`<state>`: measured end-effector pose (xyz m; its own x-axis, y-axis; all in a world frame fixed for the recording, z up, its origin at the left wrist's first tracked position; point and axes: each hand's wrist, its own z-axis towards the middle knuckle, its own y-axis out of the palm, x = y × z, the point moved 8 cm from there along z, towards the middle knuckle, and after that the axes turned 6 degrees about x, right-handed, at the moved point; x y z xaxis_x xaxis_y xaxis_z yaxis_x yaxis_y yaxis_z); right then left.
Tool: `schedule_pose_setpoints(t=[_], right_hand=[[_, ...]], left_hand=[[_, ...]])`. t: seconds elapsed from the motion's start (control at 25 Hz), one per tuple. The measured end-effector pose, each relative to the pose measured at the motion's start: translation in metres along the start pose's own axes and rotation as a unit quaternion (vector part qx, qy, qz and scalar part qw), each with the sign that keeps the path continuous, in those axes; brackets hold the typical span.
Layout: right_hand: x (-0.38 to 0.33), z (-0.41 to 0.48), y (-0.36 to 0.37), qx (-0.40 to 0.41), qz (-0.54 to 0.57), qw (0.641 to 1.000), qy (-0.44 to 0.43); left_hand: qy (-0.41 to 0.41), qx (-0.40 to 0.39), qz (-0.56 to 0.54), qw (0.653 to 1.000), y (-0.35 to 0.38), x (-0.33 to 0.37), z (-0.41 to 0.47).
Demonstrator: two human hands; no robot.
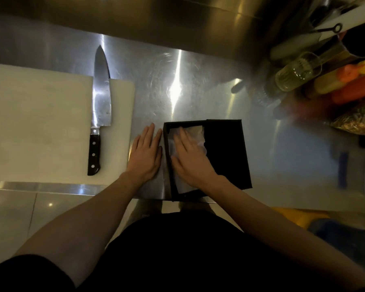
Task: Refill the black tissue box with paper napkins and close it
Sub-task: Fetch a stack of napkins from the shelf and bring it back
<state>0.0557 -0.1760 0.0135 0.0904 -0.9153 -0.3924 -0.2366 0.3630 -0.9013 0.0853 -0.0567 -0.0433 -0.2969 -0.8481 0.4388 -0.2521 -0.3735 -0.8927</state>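
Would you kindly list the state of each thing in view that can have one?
black tissue box: open, napkins inside
lid: off, lying partly over the box's right side
paper napkins: pressed down under the right hand
right hand: flat, palm down
left hand: flat on the counter
knife: lying on the cutting board

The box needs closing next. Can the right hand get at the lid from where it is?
Probably yes: the right hand presses the napkins in the black box, and the lid lies uncovered just beside it.
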Motion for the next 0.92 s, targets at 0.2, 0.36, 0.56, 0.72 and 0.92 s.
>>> schedule_pose_setpoints(t=[0.2, 0.36, 0.56, 0.72, 0.92], right_hand=[[-0.018, 0.020, -0.073, 0.077, 0.043, 0.987, -0.131], [-0.068, 0.040, -0.104, 0.073, 0.028, 0.952, -0.297], [-0.185, 0.015, -0.121, 0.057, 0.033, 0.868, -0.492], [-0.289, -0.064, -0.109, 0.025, 0.047, 0.785, -0.617], [-0.402, -0.248, -0.089, -0.041, 0.095, 0.635, -0.766]], left_hand=[[-0.063, 0.123, -0.020, 0.990, -0.069, 0.013, -0.013], [-0.161, 0.267, 0.017, 0.950, -0.137, 0.026, -0.061], [-0.318, 0.335, 0.078, 0.884, -0.195, 0.036, -0.176], [-0.427, 0.382, 0.130, 0.809, -0.232, 0.050, -0.304], [-0.579, 0.434, 0.193, 0.663, -0.239, 0.118, -0.504]])
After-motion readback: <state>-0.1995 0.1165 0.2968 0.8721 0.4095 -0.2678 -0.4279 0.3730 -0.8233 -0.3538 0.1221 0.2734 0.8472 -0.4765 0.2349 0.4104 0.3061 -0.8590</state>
